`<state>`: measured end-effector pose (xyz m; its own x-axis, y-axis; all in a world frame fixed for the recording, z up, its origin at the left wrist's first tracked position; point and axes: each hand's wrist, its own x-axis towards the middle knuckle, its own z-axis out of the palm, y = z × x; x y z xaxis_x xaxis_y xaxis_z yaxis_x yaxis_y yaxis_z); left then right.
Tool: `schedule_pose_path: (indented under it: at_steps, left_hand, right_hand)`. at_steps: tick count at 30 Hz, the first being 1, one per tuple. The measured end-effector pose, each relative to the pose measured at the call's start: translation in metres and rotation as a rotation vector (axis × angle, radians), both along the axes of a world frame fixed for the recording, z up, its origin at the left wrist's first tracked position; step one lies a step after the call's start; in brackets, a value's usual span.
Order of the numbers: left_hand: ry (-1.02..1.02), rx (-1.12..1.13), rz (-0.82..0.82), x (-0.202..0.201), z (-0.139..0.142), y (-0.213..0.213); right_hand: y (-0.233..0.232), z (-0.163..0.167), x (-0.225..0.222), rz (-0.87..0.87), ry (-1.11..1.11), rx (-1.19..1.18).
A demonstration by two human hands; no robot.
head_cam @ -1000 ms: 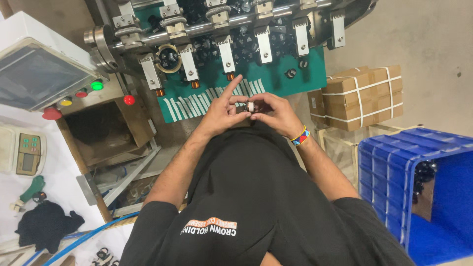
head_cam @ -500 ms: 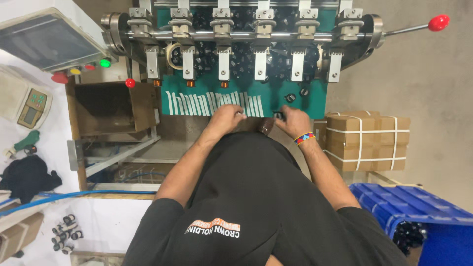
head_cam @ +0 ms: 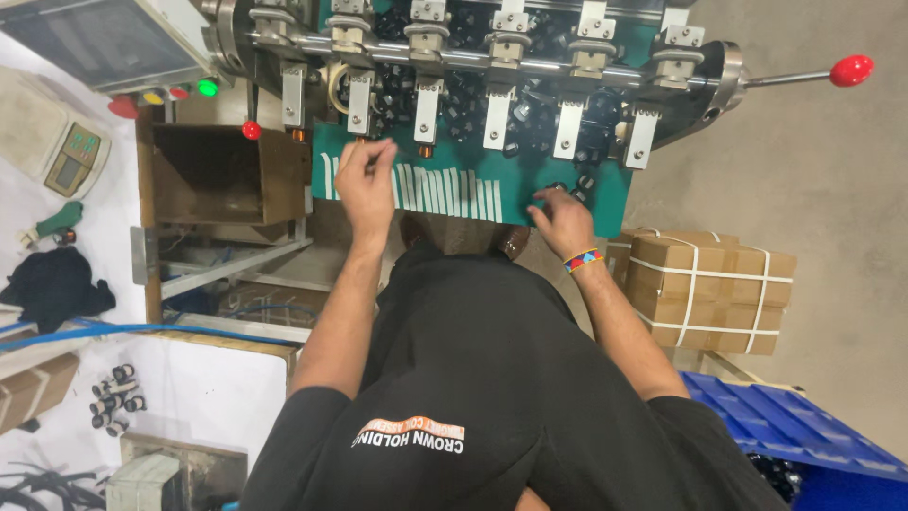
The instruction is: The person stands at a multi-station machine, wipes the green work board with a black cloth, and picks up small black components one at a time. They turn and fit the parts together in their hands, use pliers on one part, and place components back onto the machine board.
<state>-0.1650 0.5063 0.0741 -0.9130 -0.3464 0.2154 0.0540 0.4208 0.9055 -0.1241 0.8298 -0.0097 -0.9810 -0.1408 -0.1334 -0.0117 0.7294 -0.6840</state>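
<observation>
My left hand (head_cam: 364, 185) reaches up to the green slotted tray (head_cam: 473, 194) of a machine. Its fingertips are pinched together just under the second metal clamp (head_cam: 359, 102); whatever may be between them is hidden. My right hand (head_cam: 565, 220), with a coloured band on the wrist, lies on the right part of the tray. Its fingers are spread and touch small black parts (head_cam: 579, 182) lying there. A row of metal clamps hangs from a steel bar (head_cam: 501, 64) above both hands.
A lever with a red knob (head_cam: 851, 69) sticks out to the right. Strapped cardboard boxes (head_cam: 709, 284) and a blue crate (head_cam: 804, 435) stand at the right. An open wooden box (head_cam: 222, 175), coloured buttons (head_cam: 175, 93) and a white bench (head_cam: 57, 170) with small parts are at the left.
My hands were together at the tray's front holding a small part. They have since separated: the left has gone up to the second clamp, the right has moved right onto the tray.
</observation>
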Motion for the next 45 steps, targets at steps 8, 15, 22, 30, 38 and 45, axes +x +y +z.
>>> schedule_pose_path:
  at_steps: [8,15,22,30,38,45]
  left_hand:
    - [-0.674,1.182,-0.206,-0.006,-0.116,-0.01]
    - [-1.041,0.964,-0.547,0.012,-0.118,-0.037]
    - [0.107,0.065,-0.747,0.008,-0.018,-0.106]
    - [-0.426,0.305,-1.28,-0.023,0.003,-0.105]
    - [-0.437,1.032,-0.894,-0.004,-0.047,-0.062]
    - [-0.514,1.243,-0.71,0.008,-0.038,-0.025]
  right_hand:
    - [-0.099,0.004,-0.034,0.273,0.234,-0.355]
    - [-0.198,-0.019,-0.056,-0.219,-0.419,-0.89]
    - [-0.204,0.024,-0.021,-0.278,-0.959,-1.282]
    - [-0.192,0.077,0.011,-0.247,-1.203,-1.356]
    - [-0.209,0.094,0.042,-0.338,-0.539,-0.973]
    - [-0.186,0.085,0.044,-0.14,-0.411,-0.81]
